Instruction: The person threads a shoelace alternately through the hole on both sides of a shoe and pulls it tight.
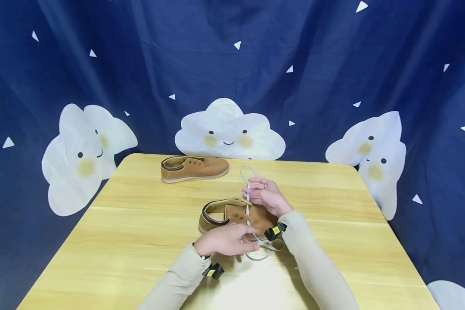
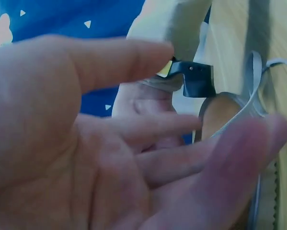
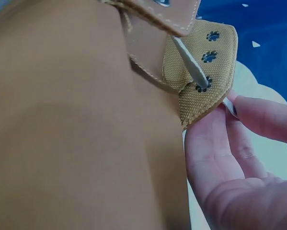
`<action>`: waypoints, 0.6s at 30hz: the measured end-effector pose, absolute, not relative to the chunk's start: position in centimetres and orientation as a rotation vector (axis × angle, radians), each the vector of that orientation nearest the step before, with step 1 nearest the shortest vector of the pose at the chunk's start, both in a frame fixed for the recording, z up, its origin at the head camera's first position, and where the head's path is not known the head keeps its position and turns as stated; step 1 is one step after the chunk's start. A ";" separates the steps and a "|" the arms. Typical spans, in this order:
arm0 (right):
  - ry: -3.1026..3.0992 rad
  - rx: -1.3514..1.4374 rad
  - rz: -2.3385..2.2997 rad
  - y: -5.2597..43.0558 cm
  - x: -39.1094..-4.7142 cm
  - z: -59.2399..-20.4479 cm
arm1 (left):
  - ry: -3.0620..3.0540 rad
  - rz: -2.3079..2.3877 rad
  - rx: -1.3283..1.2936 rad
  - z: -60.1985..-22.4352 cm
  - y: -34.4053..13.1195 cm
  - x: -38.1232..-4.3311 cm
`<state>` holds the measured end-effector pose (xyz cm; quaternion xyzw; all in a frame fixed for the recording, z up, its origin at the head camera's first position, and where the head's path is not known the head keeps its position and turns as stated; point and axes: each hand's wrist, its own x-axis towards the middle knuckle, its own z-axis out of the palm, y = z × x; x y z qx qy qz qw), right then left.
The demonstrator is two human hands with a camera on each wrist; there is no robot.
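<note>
A brown shoe [image 1: 260,217] lies sideways on the table, toe to the right. Its flat white shoelace [image 3: 191,64] runs through the eyelet nearest the toe on the far flap [image 3: 220,69], which is lifted with its woven lining showing. My right hand [image 1: 269,196] pinches the lace between thumb and fingers just outside that flap; beyond the fingertips the lace loops up and away. On the near side, my left hand [image 1: 230,239] is beside the shoe, its fingers loosely spread and not gripping the lace [image 2: 252,96] beyond them. The rest of the lace lies in loops near those fingertips.
A second brown shoe [image 1: 205,168], with no lace in its eyelets, sits at the back of the wooden table [image 1: 139,241]. Behind the table hangs a dark blue curtain [image 1: 201,64] with white clouds. Each wrist wears a small black camera [image 1: 214,271].
</note>
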<state>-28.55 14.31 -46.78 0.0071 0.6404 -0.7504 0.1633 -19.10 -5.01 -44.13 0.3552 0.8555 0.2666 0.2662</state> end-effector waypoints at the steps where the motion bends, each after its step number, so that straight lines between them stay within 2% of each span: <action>1: 1.820 0.022 -2.139 14.3 -28.6 -46.8 | 2.321 0.669 0.961 -44.1 -5.0 -19.0; 7: 1.804 0.009 -2.158 14.4 -28.9 -46.8 | 2.449 0.484 1.061 -44.0 -4.9 -18.7; 13: 1.811 -0.025 -2.197 14.1 -29.4 -46.1 | 2.775 0.754 1.171 -43.9 -6.4 -20.9; 18: 1.734 -0.013 -2.255 13.9 -29.7 -45.6 | 2.993 0.667 0.976 -44.6 -8.5 -22.8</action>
